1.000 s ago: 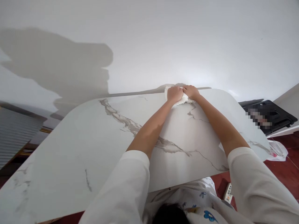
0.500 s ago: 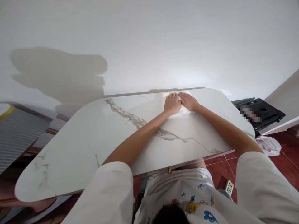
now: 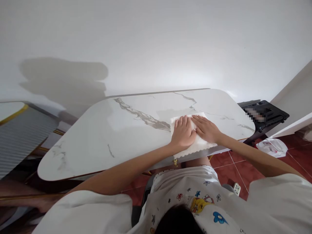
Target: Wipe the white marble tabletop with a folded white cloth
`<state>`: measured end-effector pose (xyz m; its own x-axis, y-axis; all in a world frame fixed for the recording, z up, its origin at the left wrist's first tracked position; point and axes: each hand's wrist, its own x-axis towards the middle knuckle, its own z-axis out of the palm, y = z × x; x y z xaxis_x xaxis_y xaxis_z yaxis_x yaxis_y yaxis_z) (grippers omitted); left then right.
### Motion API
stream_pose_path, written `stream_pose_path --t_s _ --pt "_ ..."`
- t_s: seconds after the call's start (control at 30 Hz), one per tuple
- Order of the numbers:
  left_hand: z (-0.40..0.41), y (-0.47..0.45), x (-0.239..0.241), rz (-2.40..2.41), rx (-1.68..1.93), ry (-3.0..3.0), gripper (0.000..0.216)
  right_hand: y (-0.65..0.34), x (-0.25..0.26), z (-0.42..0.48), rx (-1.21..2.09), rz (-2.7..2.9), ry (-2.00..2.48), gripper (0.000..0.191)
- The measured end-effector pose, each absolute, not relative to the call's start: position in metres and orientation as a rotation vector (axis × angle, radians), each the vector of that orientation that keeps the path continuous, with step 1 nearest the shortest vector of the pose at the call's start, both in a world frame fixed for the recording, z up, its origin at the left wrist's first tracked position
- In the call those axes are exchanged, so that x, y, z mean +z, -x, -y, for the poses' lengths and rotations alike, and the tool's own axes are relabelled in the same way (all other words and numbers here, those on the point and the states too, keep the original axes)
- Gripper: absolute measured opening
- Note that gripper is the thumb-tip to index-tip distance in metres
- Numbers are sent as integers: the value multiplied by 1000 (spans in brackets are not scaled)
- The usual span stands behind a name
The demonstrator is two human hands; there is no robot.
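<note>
Head camera shows both my hands laid flat on a white cloth (image 3: 198, 144) near the front edge of the marble-patterned counter (image 3: 85, 146), right of its middle. My left hand (image 3: 184, 133) has its fingers stretched out and slightly parted, pointing towards the wall (image 3: 156, 42); nothing is pinched in them, I just cover the cloth from above. My right hand (image 3: 207, 129) lies beside it, fingers straight and close together, angled inward so their tips come near my left ones. I judge this flat hold spreads my weight over more of the cloth than a fist would, and the two hands side by side should keep it from bunching. Its scalloped lower edge shows below my palms, close to the counter's near edge; whether it hangs over, I cannot tell. My forearms come in from either side, probably because the cloth is so close to my body. Past the counter's right end stand a black case (image 3: 270, 112) and, on the red floor (image 3: 297, 159), a plastic bag (image 3: 273, 148)
</note>
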<state>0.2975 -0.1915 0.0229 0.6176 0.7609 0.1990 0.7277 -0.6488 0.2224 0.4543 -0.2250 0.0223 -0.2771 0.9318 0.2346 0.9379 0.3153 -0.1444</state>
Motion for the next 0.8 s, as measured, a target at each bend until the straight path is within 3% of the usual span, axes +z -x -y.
stream_pose_path --t_s 0.4,0.67,0.8 --pt "205 -380 31 -1108 449 -2577 62 -547 29 240 28 2273 1677 52" --pt "132 -423 33 -1270 445 -2559 61 -578 40 150 260 2181 1902 54" --pt "81 -437 32 -1356 480 -2556 61 -584 36 95 201 2119 1927 56"
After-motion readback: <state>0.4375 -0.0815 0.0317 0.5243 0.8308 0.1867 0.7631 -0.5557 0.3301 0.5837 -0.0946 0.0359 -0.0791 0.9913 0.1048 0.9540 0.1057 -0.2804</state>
